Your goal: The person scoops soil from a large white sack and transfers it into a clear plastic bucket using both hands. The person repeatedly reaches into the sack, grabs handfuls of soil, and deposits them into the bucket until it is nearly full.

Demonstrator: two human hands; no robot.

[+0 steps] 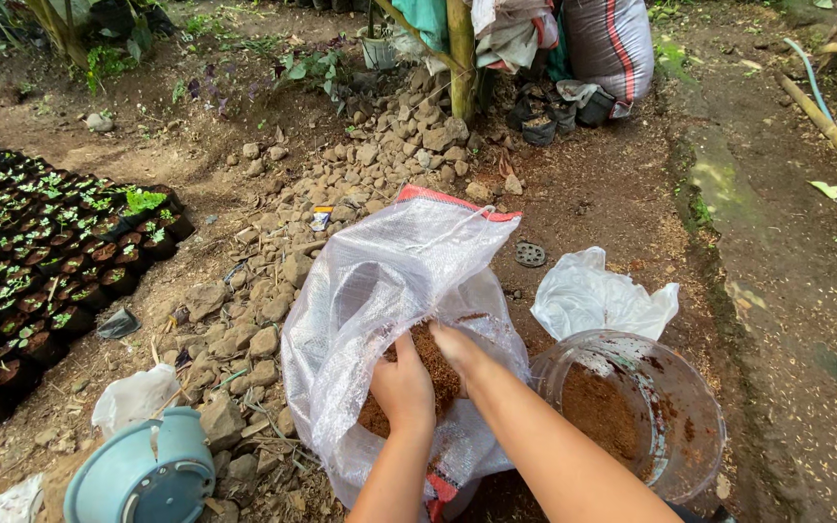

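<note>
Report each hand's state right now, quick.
Left hand: inside the white woven sack, cupped on the brown growing medium; grip cannot be told.
Right hand: fingers buried in the same medium; open or closed cannot be told.

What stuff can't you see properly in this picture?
- Head view: fingertips of the left hand and right hand are buried in brown soil inside the white woven sack.
- Clear tub: its bottom is cut off by the lower edge.
- Seedling pots: too small to tell the plants.
</note>
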